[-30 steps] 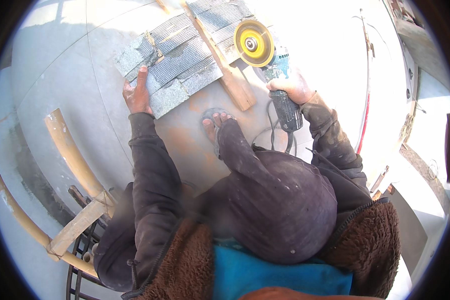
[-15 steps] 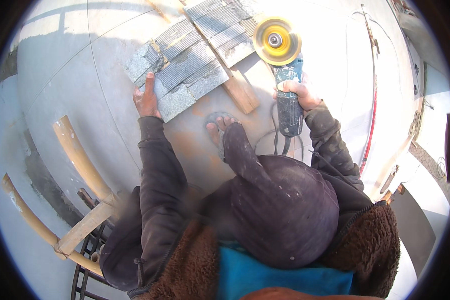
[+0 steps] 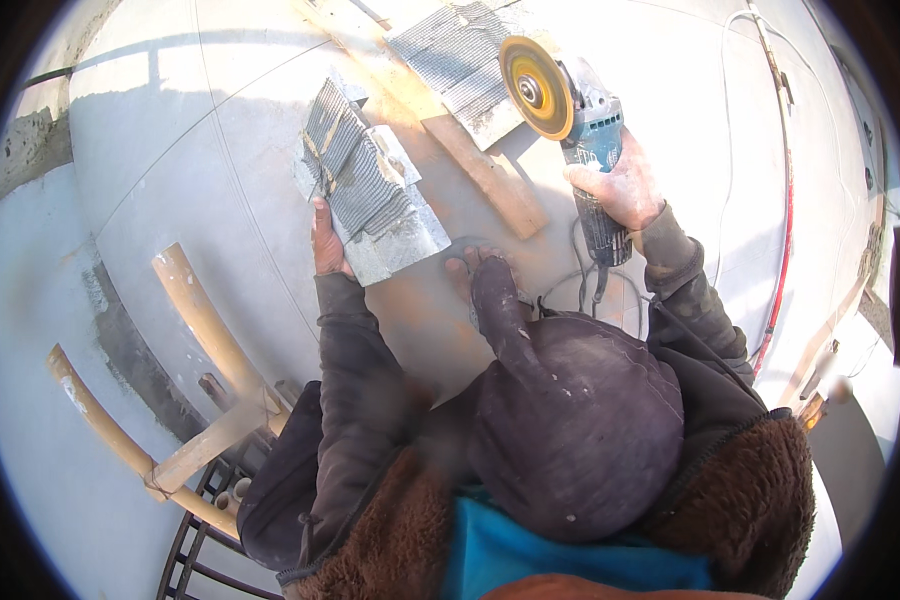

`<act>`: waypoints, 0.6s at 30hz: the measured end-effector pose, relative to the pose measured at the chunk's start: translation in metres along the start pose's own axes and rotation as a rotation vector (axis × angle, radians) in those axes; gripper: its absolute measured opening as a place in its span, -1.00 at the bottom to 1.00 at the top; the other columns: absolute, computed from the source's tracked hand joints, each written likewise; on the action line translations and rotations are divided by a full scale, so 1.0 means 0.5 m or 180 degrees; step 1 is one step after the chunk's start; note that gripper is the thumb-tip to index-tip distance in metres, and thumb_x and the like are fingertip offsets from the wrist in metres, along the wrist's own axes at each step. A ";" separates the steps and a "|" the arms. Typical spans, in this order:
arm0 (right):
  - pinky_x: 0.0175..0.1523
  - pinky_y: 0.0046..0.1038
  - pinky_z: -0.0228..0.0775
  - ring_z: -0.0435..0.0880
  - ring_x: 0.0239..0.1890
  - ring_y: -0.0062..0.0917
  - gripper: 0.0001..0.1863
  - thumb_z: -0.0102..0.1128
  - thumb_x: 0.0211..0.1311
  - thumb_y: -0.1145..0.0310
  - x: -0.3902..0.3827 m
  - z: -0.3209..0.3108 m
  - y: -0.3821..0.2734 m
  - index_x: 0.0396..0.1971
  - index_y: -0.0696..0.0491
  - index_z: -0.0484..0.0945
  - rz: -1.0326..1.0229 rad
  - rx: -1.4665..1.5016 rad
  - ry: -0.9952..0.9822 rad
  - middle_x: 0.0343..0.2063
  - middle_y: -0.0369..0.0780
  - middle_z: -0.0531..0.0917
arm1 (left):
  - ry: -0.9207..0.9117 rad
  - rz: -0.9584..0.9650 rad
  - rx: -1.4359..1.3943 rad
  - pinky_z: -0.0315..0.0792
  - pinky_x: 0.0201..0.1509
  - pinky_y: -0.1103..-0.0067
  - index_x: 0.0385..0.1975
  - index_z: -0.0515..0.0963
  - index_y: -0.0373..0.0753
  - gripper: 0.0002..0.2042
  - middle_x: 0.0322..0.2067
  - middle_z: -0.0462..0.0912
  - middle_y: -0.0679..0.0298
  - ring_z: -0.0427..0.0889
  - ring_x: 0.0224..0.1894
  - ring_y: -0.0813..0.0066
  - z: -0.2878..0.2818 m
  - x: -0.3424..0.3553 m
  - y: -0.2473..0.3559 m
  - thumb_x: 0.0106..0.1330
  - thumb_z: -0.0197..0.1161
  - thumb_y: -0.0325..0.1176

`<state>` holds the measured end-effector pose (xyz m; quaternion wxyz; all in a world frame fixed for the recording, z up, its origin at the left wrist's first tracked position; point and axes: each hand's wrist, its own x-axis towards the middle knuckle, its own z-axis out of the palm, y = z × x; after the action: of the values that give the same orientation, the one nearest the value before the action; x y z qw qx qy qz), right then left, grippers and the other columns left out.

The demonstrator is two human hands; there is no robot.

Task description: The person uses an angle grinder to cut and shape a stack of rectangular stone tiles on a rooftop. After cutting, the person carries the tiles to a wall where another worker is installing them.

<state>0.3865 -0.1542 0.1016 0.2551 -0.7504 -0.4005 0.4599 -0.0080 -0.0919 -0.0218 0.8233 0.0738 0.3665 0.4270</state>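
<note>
My left hand (image 3: 328, 240) grips the near-left edge of a grey stone cladding panel (image 3: 395, 245), a stepped piece with ribbed strips. The panel is tilted and raised beside a wooden board (image 3: 495, 185); the fingers beneath it are hidden. My right hand (image 3: 634, 182) is wrapped round the body of a blue and black angle grinder (image 3: 598, 140). Its yellow cutting disc (image 3: 545, 95) faces up and left, apart from the panel. Whether the disc spins I cannot tell. A second ribbed panel (image 3: 455, 60) rests across the board at its far side.
My sandalled foot (image 3: 470, 270) is on the dusty tiled floor (image 3: 400, 330). The grinder's cord (image 3: 582, 275) loops near my knee. A wooden ladder-like frame (image 3: 205, 445) stands at left beside a dark metal rack (image 3: 195, 540). At right lies a long red bar (image 3: 782, 250) with a white cable (image 3: 727, 130).
My left hand has lifted the panel off the board and tilted it. The grinder's disc has turned more sideways. The whole view has shifted a little.
</note>
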 end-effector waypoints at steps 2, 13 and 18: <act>0.15 -0.31 0.45 0.62 0.01 -0.32 -0.31 0.41 -0.04 0.27 -0.001 -0.008 -0.014 0.15 0.17 0.42 -0.0119 -0.0069 0.0000 -0.03 -0.07 0.64 | -0.0199 -0.0055 -0.0079 0.51 0.31 0.21 0.43 0.14 -0.22 -0.29 0.33 0.36 0.03 0.47 0.29 0.15 0.027 -0.008 0.003 0.41 0.19 0.04; 0.17 -0.32 0.45 0.63 0.04 -0.24 -0.25 0.42 -0.08 0.28 -0.008 -0.005 -0.031 0.18 0.18 0.38 -0.0642 -0.0393 0.0326 -0.01 -0.03 0.63 | -0.0191 -0.0071 -0.0254 0.54 0.26 0.15 0.42 0.16 -0.22 -0.27 0.29 0.41 0.03 0.53 0.23 0.09 0.068 -0.021 -0.007 0.39 0.19 0.07; 0.15 -0.32 0.46 0.64 0.02 -0.22 -0.25 0.41 -0.08 0.27 -0.012 0.000 -0.017 0.19 0.17 0.37 -0.0683 -0.0232 0.0352 -0.04 -0.04 0.64 | -0.0222 -0.0182 -0.0309 0.53 0.26 0.11 0.42 0.15 -0.24 -0.27 0.28 0.42 -0.01 0.52 0.24 0.05 0.050 -0.021 -0.011 0.41 0.17 0.08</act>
<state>0.3819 -0.1546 0.1106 0.2972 -0.7362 -0.4803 0.3730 0.0081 -0.0986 -0.0004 0.8501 0.0380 0.3185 0.4178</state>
